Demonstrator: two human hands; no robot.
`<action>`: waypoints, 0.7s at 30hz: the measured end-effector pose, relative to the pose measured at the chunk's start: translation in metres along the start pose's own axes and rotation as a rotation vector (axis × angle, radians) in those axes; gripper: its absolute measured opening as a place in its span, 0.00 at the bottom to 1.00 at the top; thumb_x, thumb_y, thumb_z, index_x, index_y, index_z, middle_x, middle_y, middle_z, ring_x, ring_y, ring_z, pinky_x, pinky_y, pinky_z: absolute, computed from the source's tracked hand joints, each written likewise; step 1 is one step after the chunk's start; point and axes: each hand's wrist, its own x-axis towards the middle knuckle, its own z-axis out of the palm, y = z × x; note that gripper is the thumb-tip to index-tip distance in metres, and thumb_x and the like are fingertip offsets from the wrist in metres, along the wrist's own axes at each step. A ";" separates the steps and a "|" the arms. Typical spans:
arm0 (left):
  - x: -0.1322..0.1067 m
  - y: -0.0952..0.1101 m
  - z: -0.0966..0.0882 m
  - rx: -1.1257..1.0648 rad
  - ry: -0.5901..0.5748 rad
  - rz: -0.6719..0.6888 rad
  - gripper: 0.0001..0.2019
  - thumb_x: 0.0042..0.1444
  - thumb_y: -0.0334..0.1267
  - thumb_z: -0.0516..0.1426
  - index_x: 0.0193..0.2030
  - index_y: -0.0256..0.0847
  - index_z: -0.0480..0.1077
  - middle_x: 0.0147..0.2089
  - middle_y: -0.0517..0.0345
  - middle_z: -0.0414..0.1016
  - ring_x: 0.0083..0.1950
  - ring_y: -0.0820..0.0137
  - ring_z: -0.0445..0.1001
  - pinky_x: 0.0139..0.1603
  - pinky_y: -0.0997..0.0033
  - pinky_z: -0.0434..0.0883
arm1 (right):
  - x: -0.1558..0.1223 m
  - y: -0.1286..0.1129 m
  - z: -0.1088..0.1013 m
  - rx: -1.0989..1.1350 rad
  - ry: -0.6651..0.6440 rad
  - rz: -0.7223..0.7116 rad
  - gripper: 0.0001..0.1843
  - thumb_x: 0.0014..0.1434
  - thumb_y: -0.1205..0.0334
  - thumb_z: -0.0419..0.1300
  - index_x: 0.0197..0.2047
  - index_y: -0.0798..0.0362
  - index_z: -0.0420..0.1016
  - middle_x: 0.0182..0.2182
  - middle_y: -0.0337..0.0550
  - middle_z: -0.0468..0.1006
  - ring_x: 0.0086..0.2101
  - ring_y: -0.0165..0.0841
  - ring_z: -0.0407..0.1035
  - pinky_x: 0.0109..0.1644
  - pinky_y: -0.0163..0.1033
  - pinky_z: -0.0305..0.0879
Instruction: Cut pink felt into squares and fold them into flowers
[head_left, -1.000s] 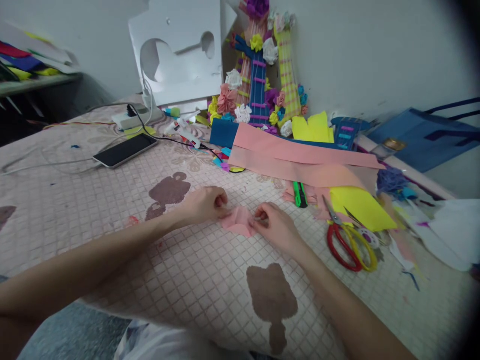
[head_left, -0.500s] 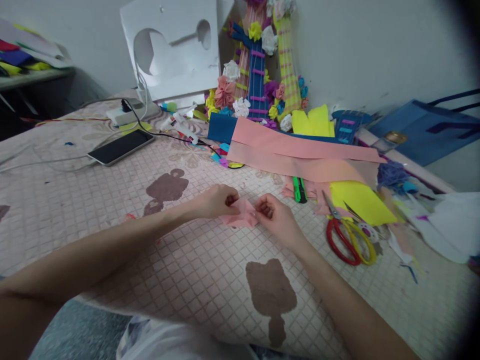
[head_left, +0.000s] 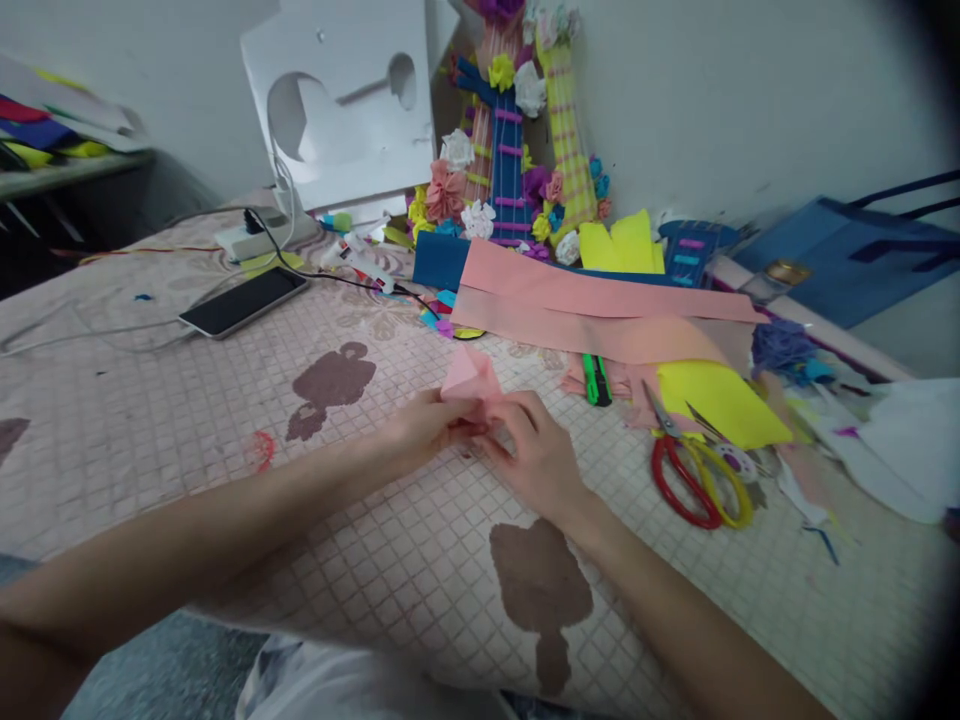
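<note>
Between my two hands is a small folded piece of pink crepe paper [head_left: 471,376], its pointed part standing up above the fingers. My left hand [head_left: 431,428] pinches it from the left, near its lower edge. My right hand [head_left: 536,450] grips the same paper from the right, thumb and fingers close to the left fingertips. The fingers cover the lower part of the paper. Both hands are just over the patterned tablecloth [head_left: 405,560].
Beyond my hands lie long pink paper strips [head_left: 600,290] and a green cutter [head_left: 597,380]. Scissors with red and yellow handles [head_left: 697,480] and yellow paper [head_left: 720,405] are on the right. A phone [head_left: 246,300] and a glue gun [head_left: 360,262] lie behind on the left, with cables.
My hands have come together and the pink paper is now raised, its point upward, where it lay flatter and lower before. The right hand has moved left to grip it.
</note>
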 end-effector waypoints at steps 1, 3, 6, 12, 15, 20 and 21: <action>-0.002 -0.001 0.001 -0.042 0.001 -0.001 0.03 0.49 0.27 0.59 0.31 0.27 0.70 0.34 0.49 0.74 0.35 0.72 0.73 0.39 0.72 0.70 | 0.000 0.002 0.000 -0.018 -0.007 -0.022 0.06 0.60 0.66 0.56 0.42 0.52 0.66 0.39 0.47 0.71 0.40 0.36 0.68 0.38 0.39 0.69; -0.004 -0.002 0.001 -0.109 -0.005 -0.024 0.03 0.50 0.27 0.58 0.32 0.28 0.71 0.34 0.50 0.74 0.36 0.73 0.72 0.40 0.72 0.70 | 0.000 0.005 -0.001 -0.051 -0.024 -0.068 0.05 0.61 0.67 0.54 0.42 0.52 0.66 0.40 0.48 0.71 0.40 0.36 0.68 0.39 0.39 0.69; -0.004 -0.003 0.000 -0.154 -0.019 -0.092 0.03 0.54 0.28 0.56 0.33 0.31 0.71 0.33 0.53 0.73 0.35 0.74 0.71 0.37 0.74 0.69 | -0.002 0.008 -0.001 -0.111 -0.025 -0.126 0.06 0.62 0.64 0.53 0.43 0.52 0.68 0.40 0.47 0.72 0.40 0.36 0.68 0.39 0.40 0.69; -0.005 -0.006 0.006 -0.107 -0.025 -0.158 0.06 0.59 0.29 0.52 0.35 0.34 0.70 0.35 0.55 0.73 0.37 0.76 0.71 0.43 0.73 0.69 | -0.004 0.005 0.004 -0.232 -0.026 -0.066 0.10 0.63 0.68 0.50 0.40 0.50 0.71 0.39 0.47 0.73 0.38 0.35 0.68 0.36 0.39 0.67; -0.011 -0.004 0.005 -0.082 -0.054 -0.129 0.04 0.56 0.28 0.56 0.37 0.33 0.71 0.42 0.51 0.74 0.43 0.73 0.73 0.50 0.70 0.68 | -0.006 0.009 0.003 -0.224 -0.044 -0.061 0.12 0.62 0.70 0.49 0.40 0.51 0.73 0.39 0.47 0.74 0.38 0.35 0.69 0.36 0.39 0.67; -0.036 0.001 -0.023 0.154 -0.192 -0.148 0.17 0.45 0.29 0.64 0.45 0.37 0.71 0.49 0.49 0.74 0.49 0.68 0.73 0.51 0.68 0.68 | -0.015 0.024 -0.006 -0.200 -0.122 -0.156 0.12 0.63 0.71 0.49 0.39 0.52 0.74 0.38 0.46 0.76 0.37 0.33 0.70 0.36 0.37 0.67; -0.041 0.001 -0.030 0.196 -0.193 -0.158 0.18 0.44 0.29 0.64 0.44 0.37 0.71 0.47 0.49 0.75 0.48 0.67 0.74 0.49 0.67 0.69 | -0.017 0.027 -0.007 -0.189 -0.152 -0.179 0.12 0.62 0.72 0.49 0.39 0.53 0.73 0.38 0.46 0.76 0.37 0.33 0.70 0.36 0.38 0.68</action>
